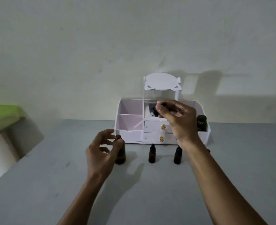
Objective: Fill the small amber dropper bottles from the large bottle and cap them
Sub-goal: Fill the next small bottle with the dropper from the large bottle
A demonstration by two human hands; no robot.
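Right hand [177, 120] pinches the dropper [155, 110] by its black cap, its thin pipette looking breakable, while left hand [100, 151] curls loosely at the open big bottle [120, 155] on the table [150, 192]; gripping or not, I can't tell, and slick glass wants holding round the body.

The left hand [101, 150] hangs low, fingers loosely curled and spread, thumb tip forward; the right hand [178, 120] is raised, forearm outstretched, thumb and fingertips pinching a dropper [146, 118] by its black top, pipette slanting down-left from the grip
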